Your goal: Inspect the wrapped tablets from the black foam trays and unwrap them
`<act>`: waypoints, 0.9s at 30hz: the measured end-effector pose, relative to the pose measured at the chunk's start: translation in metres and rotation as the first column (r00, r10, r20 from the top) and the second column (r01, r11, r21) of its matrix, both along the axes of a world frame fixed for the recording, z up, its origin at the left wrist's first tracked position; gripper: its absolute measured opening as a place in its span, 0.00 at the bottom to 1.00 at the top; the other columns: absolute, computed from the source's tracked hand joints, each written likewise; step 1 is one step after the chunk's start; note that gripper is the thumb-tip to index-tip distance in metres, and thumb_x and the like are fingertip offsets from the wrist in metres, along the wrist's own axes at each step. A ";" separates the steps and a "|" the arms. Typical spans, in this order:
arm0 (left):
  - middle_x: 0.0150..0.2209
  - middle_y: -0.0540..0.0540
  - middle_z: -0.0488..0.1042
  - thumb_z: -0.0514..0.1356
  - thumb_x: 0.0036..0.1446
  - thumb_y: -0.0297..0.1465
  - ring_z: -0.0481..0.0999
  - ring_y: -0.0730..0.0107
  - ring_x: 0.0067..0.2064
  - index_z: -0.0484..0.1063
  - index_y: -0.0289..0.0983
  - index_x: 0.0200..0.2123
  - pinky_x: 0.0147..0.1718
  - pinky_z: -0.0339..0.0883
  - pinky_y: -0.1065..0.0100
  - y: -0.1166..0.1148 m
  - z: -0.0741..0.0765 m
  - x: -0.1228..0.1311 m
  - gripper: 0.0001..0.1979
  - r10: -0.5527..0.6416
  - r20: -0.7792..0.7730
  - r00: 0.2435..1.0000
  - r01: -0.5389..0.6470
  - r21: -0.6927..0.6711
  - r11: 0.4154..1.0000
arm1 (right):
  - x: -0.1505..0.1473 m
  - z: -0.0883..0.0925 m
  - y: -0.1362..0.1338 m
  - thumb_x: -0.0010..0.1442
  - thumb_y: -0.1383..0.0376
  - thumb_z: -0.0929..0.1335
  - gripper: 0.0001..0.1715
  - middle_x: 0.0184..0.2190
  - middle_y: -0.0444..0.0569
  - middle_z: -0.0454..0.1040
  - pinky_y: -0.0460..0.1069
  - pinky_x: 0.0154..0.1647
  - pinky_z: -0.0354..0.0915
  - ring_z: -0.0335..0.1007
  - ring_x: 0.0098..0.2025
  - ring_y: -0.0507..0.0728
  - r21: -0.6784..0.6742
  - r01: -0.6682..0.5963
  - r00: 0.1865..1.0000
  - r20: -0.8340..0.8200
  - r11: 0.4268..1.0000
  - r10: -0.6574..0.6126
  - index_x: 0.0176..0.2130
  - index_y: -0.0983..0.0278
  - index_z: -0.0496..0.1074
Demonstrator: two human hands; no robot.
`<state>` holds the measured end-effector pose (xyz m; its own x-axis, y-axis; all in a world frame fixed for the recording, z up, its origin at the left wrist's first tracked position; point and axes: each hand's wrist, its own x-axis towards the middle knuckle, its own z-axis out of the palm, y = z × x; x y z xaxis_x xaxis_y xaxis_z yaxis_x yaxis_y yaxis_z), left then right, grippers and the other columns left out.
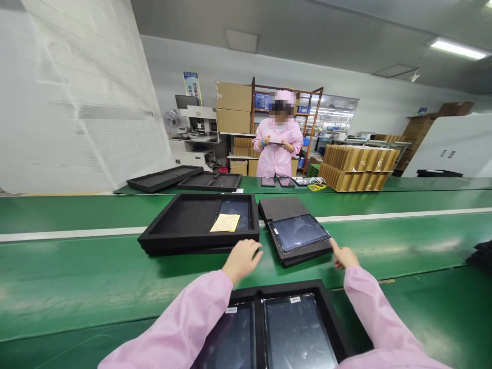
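My left hand (243, 260) is above the green bench, by the front right corner of a black foam tray (180, 241). It holds nothing and its fingers are loosely apart. In that tray's right compartment lies a dark tablet panel (239, 207), partly covered by a yellow sheet of small stickers (225, 223). My right hand (345, 254) has its index finger stretched to the right corner of a film-covered tablet (300, 231); the other fingers are curled. This tablet rests on black foam pads (282, 206). Close to me, another foam tray (328, 302) holds two tablets (295, 328), the left one partly behind my sleeve.
Across the bench (392, 230), a co-worker in pink (279, 138) holds a flat device, with several devices (286, 182) in front. Cardboard divider crates (357, 166) stand at right, black foam trays (209, 180) at back left. Dark foam pieces (482, 261) sit at the right edge.
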<state>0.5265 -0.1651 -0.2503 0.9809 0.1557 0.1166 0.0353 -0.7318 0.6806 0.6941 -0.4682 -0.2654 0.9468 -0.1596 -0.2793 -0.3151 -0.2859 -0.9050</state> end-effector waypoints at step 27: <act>0.50 0.36 0.79 0.64 0.52 0.33 0.77 0.54 0.53 0.71 0.32 0.47 0.52 0.68 0.62 -0.038 -0.038 0.037 0.18 0.163 -0.426 0.890 -0.351 -0.412 0.841 | 0.016 -0.049 0.035 0.66 0.62 0.71 0.14 0.48 0.51 0.76 0.61 0.54 0.71 0.75 0.50 0.60 -0.260 -0.252 0.912 0.257 0.932 0.318 0.49 0.66 0.73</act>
<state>0.5635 -0.2027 -0.2880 0.8522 0.3515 -0.3876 0.4862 -0.2583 0.8348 0.7096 -0.4329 -0.3144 0.9942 0.1046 0.0247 0.0761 -0.5229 -0.8490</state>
